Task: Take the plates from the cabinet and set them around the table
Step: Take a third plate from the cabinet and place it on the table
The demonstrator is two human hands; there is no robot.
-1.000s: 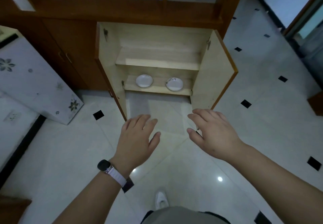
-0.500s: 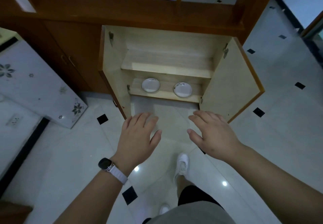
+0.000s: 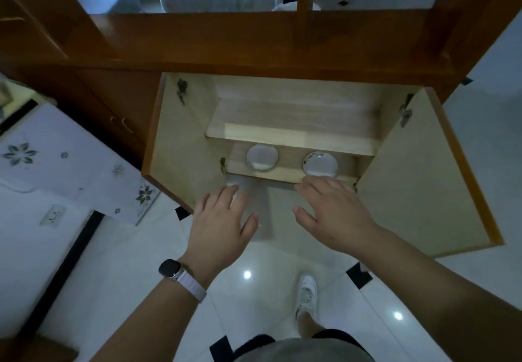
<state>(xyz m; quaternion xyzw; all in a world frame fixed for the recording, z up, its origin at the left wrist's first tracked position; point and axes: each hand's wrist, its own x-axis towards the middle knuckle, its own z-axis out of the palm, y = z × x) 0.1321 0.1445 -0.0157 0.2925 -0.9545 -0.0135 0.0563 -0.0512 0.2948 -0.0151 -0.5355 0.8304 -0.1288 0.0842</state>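
Open cabinet [image 3: 285,124]; plates [image 3: 262,157] just beyond spread fingers [image 3: 316,185]

No legible text, label, brand, number or sign anywhere in view. Watch [image 3: 169,267] face on the left wrist: dark, nothing showing. White cloth [image 3: 70,169] at left: flower print only, no lettering. Right plate [image 3: 320,164] in the cabinet: small dark markings along the rim, too small and dim to read as writing.
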